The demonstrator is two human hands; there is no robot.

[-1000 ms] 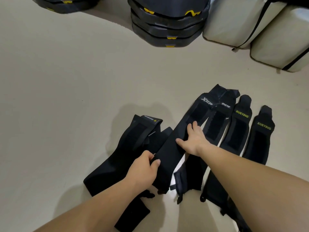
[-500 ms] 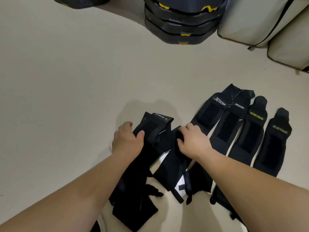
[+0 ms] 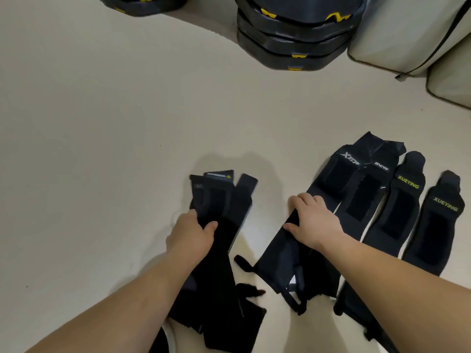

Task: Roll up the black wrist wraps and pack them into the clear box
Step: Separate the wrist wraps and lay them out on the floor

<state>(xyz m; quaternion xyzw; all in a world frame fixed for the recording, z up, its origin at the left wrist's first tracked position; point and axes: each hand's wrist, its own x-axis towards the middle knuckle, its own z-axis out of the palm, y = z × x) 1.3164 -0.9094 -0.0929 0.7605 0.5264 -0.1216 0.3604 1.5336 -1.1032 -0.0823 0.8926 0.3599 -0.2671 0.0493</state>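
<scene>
Several black wrist wraps lie flat on the beige floor. My left hand [image 3: 191, 234] grips a left bundle of wraps [image 3: 219, 200], thumb on top. My right hand [image 3: 313, 220] holds the near part of the long XTEP-labelled wrap [image 3: 339, 174], its lower length [image 3: 275, 261] trailing toward me. Beside it lie an ENCYO wrap [image 3: 367, 197] and two XUEYING wraps [image 3: 402, 207] [image 3: 438, 225] in a row to the right. No clear box is in view.
A stack of black pads with yellow marks [image 3: 295, 42] stands at the back centre, another black pad [image 3: 142, 6] at the back left. Pale grey padded bags [image 3: 397, 31] sit at the back right. Bare beige floor [image 3: 102, 123] spreads to the left.
My two hands have drawn apart: the left bundle slid left and the XTEP wrap shifted right, leaving a strip of floor between them. The view tilted slightly.
</scene>
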